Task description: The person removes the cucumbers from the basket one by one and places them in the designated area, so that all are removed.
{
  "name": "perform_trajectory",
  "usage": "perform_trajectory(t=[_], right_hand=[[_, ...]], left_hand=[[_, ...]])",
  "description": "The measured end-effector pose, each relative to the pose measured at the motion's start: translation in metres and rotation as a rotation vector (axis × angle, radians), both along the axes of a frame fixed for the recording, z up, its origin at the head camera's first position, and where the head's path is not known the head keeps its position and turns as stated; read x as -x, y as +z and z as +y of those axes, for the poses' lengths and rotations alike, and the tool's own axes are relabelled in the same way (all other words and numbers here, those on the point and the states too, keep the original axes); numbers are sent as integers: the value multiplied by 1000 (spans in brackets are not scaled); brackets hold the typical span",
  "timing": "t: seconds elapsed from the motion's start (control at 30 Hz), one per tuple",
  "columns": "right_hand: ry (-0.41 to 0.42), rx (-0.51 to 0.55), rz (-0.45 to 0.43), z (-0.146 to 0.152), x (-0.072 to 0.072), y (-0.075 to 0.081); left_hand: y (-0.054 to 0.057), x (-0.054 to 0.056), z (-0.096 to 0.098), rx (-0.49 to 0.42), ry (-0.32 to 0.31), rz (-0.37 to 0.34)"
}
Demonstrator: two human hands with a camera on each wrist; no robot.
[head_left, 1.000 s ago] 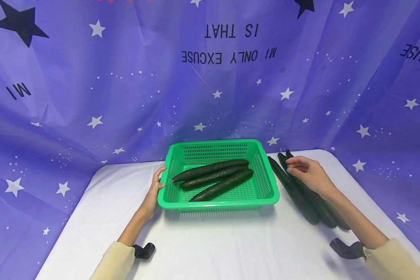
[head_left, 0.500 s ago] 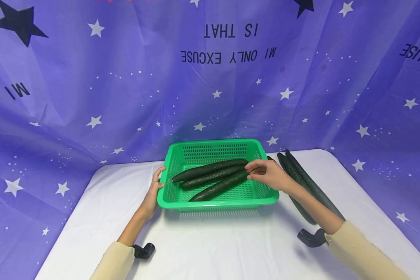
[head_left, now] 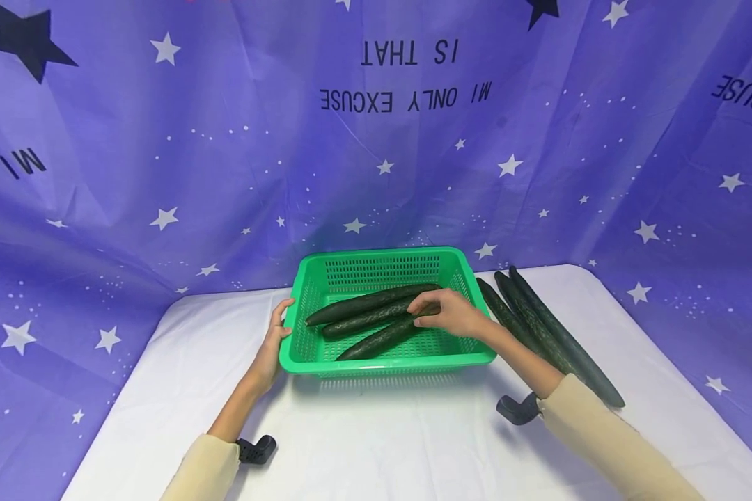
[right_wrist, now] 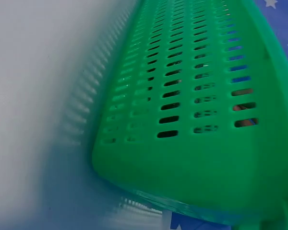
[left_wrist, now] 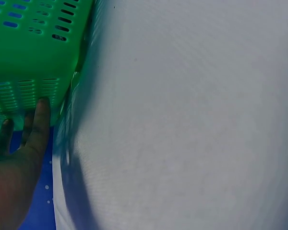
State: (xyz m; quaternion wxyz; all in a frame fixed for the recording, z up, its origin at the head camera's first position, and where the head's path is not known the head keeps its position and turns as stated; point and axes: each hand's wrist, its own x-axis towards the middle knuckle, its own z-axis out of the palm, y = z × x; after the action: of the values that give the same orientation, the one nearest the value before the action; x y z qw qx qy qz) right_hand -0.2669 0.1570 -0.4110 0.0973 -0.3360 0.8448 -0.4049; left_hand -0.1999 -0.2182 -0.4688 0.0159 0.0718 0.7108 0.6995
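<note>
A green plastic basket [head_left: 388,362] with slotted walls stands on the table and holds three dark green cucumbers lying side by side. They are a far cucumber [head_left: 370,304], a middle cucumber [head_left: 363,323] and a near cucumber [head_left: 376,341]. My left hand [head_left: 269,351] touches the basket's left side; in the left wrist view its extended fingers [left_wrist: 41,117] lie against the outer wall. Inside the basket, my right hand [head_left: 448,313] bends its fingers loosely over the right ends of the middle and near cucumbers. The right wrist view is filled by the basket's wall, with only bits of skin showing through the slots.
Three more cucumbers [head_left: 551,330] lie together on the white-covered table [head_left: 376,438], right of the basket and partly behind my right forearm. A purple star-printed curtain [head_left: 301,153] hangs along the table's back edge. Black devices are strapped to both wrists.
My right hand has moved left from above the loose cucumbers, across the basket's right rim, to the cucumbers inside. The left hand and the basket stay put.
</note>
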Motion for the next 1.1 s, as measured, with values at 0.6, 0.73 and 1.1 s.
perform_trajectory(t=[0.6,0.73,1.1], right_hand=[[-39,-209,10,-15,24,-10],[-27,-252,12,-18,28,-11],[29,-410,-38,-24,36,-14]], left_hand=[[-2,0,0,-14,1,-2],[-1,0,0,-20,-1,0],[0,-1,1,-7,5,10]])
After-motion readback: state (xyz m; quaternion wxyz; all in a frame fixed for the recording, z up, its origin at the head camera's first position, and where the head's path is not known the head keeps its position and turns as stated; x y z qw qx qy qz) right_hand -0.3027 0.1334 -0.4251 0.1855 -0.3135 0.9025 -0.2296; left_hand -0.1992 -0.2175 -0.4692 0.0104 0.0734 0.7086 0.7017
